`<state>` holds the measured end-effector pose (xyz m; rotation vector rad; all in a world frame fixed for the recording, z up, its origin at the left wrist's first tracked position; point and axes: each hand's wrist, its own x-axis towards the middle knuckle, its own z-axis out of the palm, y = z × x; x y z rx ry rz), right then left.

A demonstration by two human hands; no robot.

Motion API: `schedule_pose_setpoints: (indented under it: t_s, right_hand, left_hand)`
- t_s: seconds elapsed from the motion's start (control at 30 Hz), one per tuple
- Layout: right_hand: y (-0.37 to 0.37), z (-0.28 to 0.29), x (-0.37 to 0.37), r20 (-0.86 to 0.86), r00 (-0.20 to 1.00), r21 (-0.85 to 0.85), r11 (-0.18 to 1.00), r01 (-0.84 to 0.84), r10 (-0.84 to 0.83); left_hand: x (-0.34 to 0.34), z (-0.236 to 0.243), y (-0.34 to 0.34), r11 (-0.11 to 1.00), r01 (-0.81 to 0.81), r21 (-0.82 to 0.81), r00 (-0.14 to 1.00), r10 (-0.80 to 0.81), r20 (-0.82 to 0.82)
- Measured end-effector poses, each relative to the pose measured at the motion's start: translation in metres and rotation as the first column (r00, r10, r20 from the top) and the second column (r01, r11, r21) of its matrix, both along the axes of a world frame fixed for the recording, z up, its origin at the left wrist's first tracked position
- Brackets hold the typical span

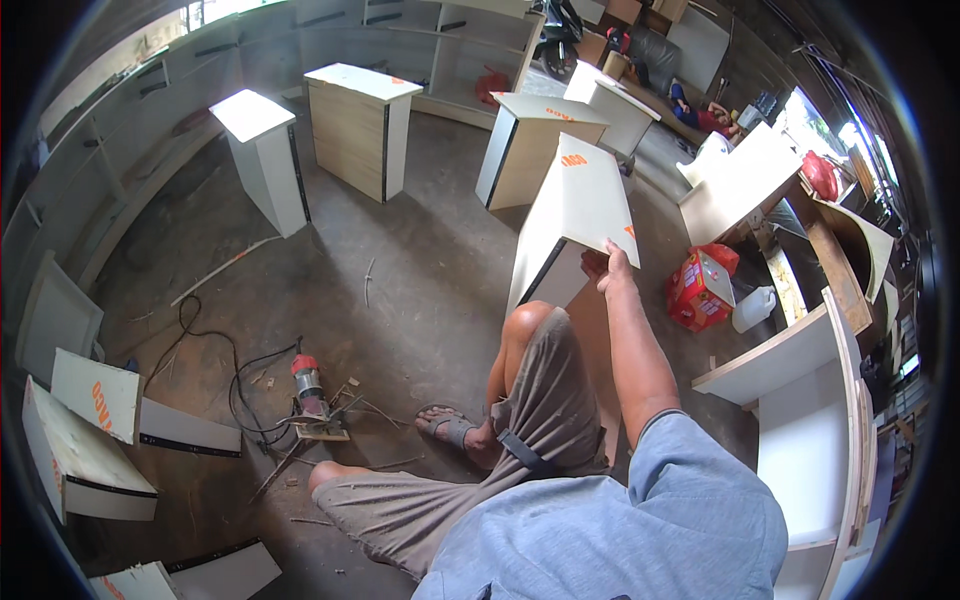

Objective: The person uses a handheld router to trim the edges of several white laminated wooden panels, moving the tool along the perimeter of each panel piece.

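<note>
A white drawer box with orange print and a black slide rail stands on end in front of my right knee. My right hand holds its near edge, with the thumb at the outer face and the fingers turned in under the edge. Nothing of my left hand or forearm shows. A red and grey corded power tool with a flat base rests on the floor left of my sandalled foot, its black cable looped beside it.
More drawer boxes stand ahead, including a pale wood one and a white one. Drawers lie at the left. Cabinets line the far left. On the right are a red box, a white jug and an open cabinet. A person reclines far back.
</note>
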<state>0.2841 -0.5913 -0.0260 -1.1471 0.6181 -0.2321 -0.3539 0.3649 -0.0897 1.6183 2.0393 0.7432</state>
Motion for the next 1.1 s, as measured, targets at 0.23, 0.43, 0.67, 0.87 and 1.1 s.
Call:
schedule_pose_setpoints:
  t_s: [0.23, 0.43, 0.67, 0.87, 1.1]
  right_hand:
    - [0.007, -0.012, 0.037, 0.195, 0.980, 0.156, 0.988, -0.003, -0.028]
    - [0.006, -0.016, 0.030, 0.191, 0.981, 0.220, 0.973, -0.069, 0.027]
    - [0.014, -0.014, 0.032, 0.219, 0.975, 0.232, 0.969, -0.085, 0.034]
    - [-0.006, -0.014, -0.002, 0.226, 0.973, 0.212, 0.973, -0.090, 0.041]
    - [0.005, -0.007, -0.036, 0.135, 0.980, 0.168, 0.971, -0.171, 0.149]
  left_hand:
    - [-0.023, 0.002, -0.012, 0.999, -0.030, 0.017, 0.999, 0.030, 0.019]
    - [-0.065, -0.005, -0.014, 0.995, -0.101, 0.025, 0.995, 0.101, 0.018]
    - [-0.136, 0.012, -0.030, 0.908, -0.345, 0.237, 0.938, 0.321, 0.133]
    - [-0.008, 0.041, -0.183, 0.575, -0.400, 0.713, 0.913, 0.186, 0.362]
    - [0.274, 0.109, -0.374, 0.558, 0.231, 0.797, 0.828, -0.542, 0.140]
